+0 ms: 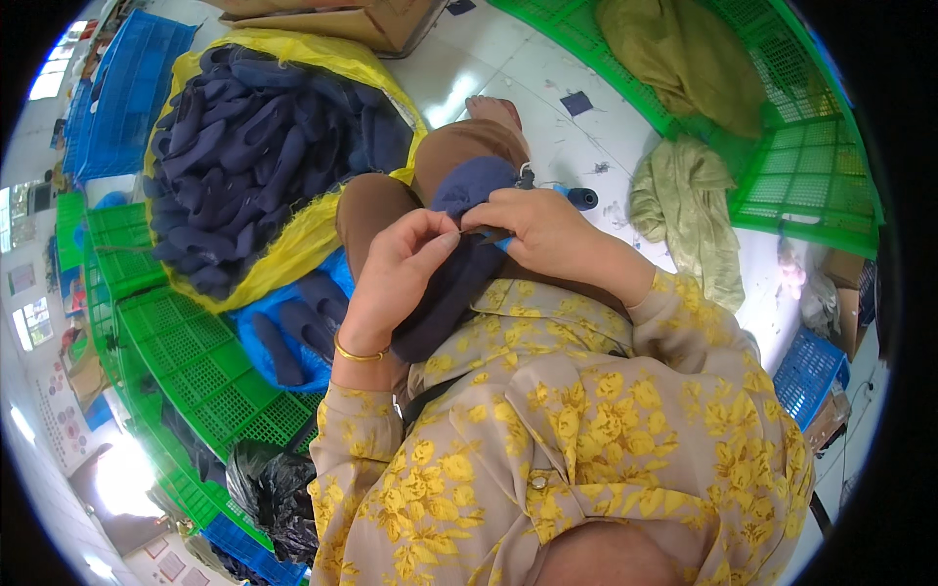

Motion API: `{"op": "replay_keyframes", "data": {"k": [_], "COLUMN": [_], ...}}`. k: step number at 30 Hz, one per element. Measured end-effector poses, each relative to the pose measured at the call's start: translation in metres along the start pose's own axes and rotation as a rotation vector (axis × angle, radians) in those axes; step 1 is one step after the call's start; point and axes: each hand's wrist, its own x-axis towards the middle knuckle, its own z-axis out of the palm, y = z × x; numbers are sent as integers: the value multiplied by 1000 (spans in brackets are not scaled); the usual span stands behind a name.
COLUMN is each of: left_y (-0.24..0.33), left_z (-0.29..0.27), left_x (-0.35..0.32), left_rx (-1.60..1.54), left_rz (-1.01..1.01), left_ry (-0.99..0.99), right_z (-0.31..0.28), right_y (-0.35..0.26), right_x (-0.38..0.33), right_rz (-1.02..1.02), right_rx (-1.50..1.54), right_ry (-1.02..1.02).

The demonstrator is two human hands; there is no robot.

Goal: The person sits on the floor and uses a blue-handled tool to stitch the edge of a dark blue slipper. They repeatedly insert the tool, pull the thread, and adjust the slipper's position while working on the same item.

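Note:
A navy knitted fabric shoe (440, 308) lies across my lap, and a rounded navy piece (476, 184) shows just beyond my hands; whether the two are joined is hidden. My left hand (405, 264) is closed, thumb and forefinger pinched at the near edge of the navy fabric. What lies between those fingertips is too small to make out. My right hand (547, 230) is closed around a small dark-bladed cutter (491, 235), apparently thread snips, its point close to the left fingertips. Beside the right knuckles is a dark cylinder (582, 199) with a blue part.
A yellow sack (415, 122) full of navy fabric shoes (254, 137) stands at the left. More shoes lie on blue plastic (318, 366) by my left forearm. Green crates (205, 356) line the left; another green crate (801, 195) and an olive cloth (689, 210) are at the right.

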Motion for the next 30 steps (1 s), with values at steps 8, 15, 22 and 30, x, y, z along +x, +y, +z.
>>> {"op": "replay_keyframes", "data": {"k": [8, 15, 22, 30], "left_y": [-8, -16, -11, -4], "left_z": [10, 6, 29, 44], "left_x": [5, 11, 4, -10], "left_rx": [88, 78, 645, -80], "left_rz": [36, 26, 344, 47], "left_ry": [61, 135, 372, 163], "right_z": [4, -6, 19, 8], "right_y": [8, 5, 1, 14], "right_x": [3, 6, 10, 14], "right_rz": [19, -3, 24, 329], "right_rx": [54, 84, 250, 1226], "right_ry": [136, -32, 424, 450]}}
